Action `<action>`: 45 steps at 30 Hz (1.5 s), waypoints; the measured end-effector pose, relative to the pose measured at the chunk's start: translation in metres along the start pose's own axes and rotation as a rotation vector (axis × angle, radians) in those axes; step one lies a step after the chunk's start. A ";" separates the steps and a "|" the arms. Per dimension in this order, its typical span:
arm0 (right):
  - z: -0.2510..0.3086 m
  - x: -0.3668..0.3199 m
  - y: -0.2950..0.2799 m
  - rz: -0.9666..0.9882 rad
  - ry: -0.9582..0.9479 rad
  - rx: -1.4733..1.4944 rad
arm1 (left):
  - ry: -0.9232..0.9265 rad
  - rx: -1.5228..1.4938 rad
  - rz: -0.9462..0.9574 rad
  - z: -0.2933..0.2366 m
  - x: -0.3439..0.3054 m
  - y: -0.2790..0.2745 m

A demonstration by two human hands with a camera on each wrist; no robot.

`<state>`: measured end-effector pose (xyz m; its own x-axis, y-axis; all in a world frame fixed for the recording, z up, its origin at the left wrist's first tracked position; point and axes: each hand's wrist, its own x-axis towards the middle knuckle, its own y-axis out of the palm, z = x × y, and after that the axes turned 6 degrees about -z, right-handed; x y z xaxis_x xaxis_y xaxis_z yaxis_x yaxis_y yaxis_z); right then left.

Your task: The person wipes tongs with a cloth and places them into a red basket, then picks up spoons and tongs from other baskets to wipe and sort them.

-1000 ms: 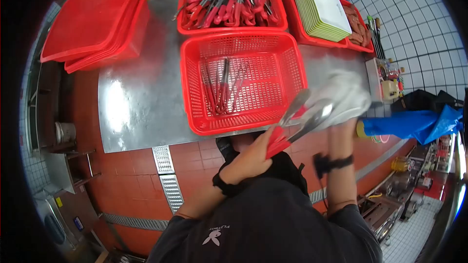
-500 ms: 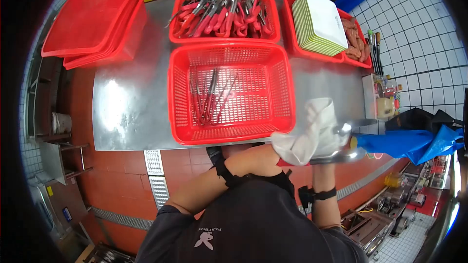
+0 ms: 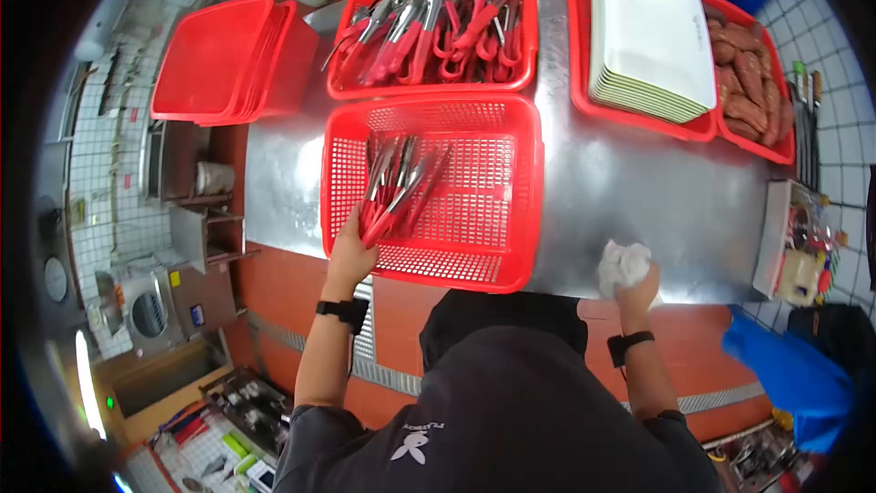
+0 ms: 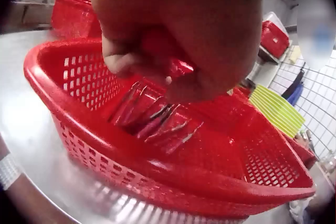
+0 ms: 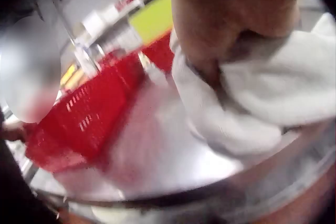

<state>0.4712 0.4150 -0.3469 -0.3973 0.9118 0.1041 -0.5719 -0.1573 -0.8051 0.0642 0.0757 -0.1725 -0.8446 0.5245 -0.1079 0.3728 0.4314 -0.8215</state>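
In the head view my left hand grips red-handled metal tongs over the left part of the front red basket. Several more tongs lie side by side in that basket, under the held pair. From the left wrist view, curled fingers wrap the red handle, and the lying tongs show below the hand. My right hand holds a bunched white cloth at the front edge of the steel table. Folds of that cloth hang from the hand in the right wrist view.
Behind the front basket stands another red basket heaped with red-handled tongs. Stacked red baskets are at the left. White, green-edged plates and a red basket of brownish, elongated pieces stand at back right.
The left hand has moved from beside the cloth at the right to the front basket, carrying the tongs. The cloth is now bunched in the right hand alone, off the tongs.
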 end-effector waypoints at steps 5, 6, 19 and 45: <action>-0.076 -0.020 0.029 0.103 0.139 0.471 | -0.110 0.151 0.000 -0.010 0.008 0.033; -0.014 -0.001 -0.009 0.021 -0.113 0.231 | -0.103 0.168 -0.019 -0.012 0.008 0.038; -0.001 0.020 -0.012 0.150 -0.177 0.233 | -0.321 0.485 0.186 -0.008 0.014 0.062; 0.117 -0.038 -0.004 -0.290 0.332 0.494 | 0.327 -0.072 -0.089 0.051 0.135 -0.101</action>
<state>0.4049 0.3363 -0.2793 0.0194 0.9994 0.0271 -0.9156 0.0286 -0.4010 -0.1065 0.0655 -0.1325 -0.7115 0.6848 0.1576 0.3390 0.5310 -0.7766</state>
